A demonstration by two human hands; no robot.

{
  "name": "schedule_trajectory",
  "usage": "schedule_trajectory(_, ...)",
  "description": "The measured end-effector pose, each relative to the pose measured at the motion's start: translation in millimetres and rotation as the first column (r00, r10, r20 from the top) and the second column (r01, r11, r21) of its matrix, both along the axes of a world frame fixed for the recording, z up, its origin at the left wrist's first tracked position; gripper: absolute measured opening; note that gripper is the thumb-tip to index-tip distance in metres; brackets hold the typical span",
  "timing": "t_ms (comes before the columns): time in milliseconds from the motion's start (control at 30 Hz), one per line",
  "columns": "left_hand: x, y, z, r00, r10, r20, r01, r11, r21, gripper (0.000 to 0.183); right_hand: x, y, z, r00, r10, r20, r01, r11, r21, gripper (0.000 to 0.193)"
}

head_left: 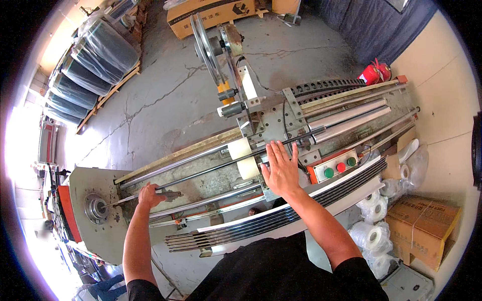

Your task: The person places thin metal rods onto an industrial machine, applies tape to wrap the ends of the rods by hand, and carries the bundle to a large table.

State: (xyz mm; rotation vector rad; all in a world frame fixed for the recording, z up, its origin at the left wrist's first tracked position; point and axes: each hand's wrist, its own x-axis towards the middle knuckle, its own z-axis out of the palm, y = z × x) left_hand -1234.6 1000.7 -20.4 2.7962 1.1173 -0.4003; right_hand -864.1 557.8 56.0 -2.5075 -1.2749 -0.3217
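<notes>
A long dark rod [211, 172] runs across the winding machine [201, 188], from a pale spindle [121, 201] at the round chuck [95, 208] toward the carriage on the right. Near its left end my left hand [149, 195] is closed around it. My right hand [282, 168] lies flat over the rod beside the carriage plate, fingers stretched; whether the palm touches the rod is hidden. A white roll [243, 158] sits at the rod just left of that hand. Between my body and the machine, several similar dark rods [331, 199] lie side by side on a white tray [241, 247].
A control box [332, 167] with green and red buttons stands right of my right hand. Beyond rises a pulley wheel [207, 50]. Red fire extinguishers [371, 74], a cardboard box [422, 226] and wrapped rolls [372, 235] are at the right; big wrapped rolls [103, 50] stand far left.
</notes>
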Motion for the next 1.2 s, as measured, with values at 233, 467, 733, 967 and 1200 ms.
schedule_trajectory(233,110,-84,47,0.999,-0.053,-0.004,0.05,0.97,-0.237,0.076,-1,0,1,1.0,-0.006,-0.015,0.006,1.0,0.0,0.068)
schedule_trajectory(467,191,-160,72,0.989,-0.129,0.067,0.141,0.964,-0.225,0.082,-1,-1,2,1.0,-0.019,-0.001,0.019,1.0,-0.005,0.068)
schedule_trajectory(733,243,-206,51,0.913,-0.321,0.251,0.368,0.915,-0.167,0.088,-3,1,0,1.0,-0.004,0.03,0.004,1.0,-0.003,0.066)
schedule_trajectory(967,237,-219,66,0.879,-0.356,0.318,0.413,0.901,-0.134,0.08,-2,2,0,0.998,-0.015,0.063,0.017,0.999,-0.031,0.065)
schedule_trajectory(1200,181,-176,49,0.878,-0.329,0.347,0.382,0.92,-0.093,0.084,-2,2,1,0.997,-0.031,0.076,0.034,0.998,-0.045,0.064)
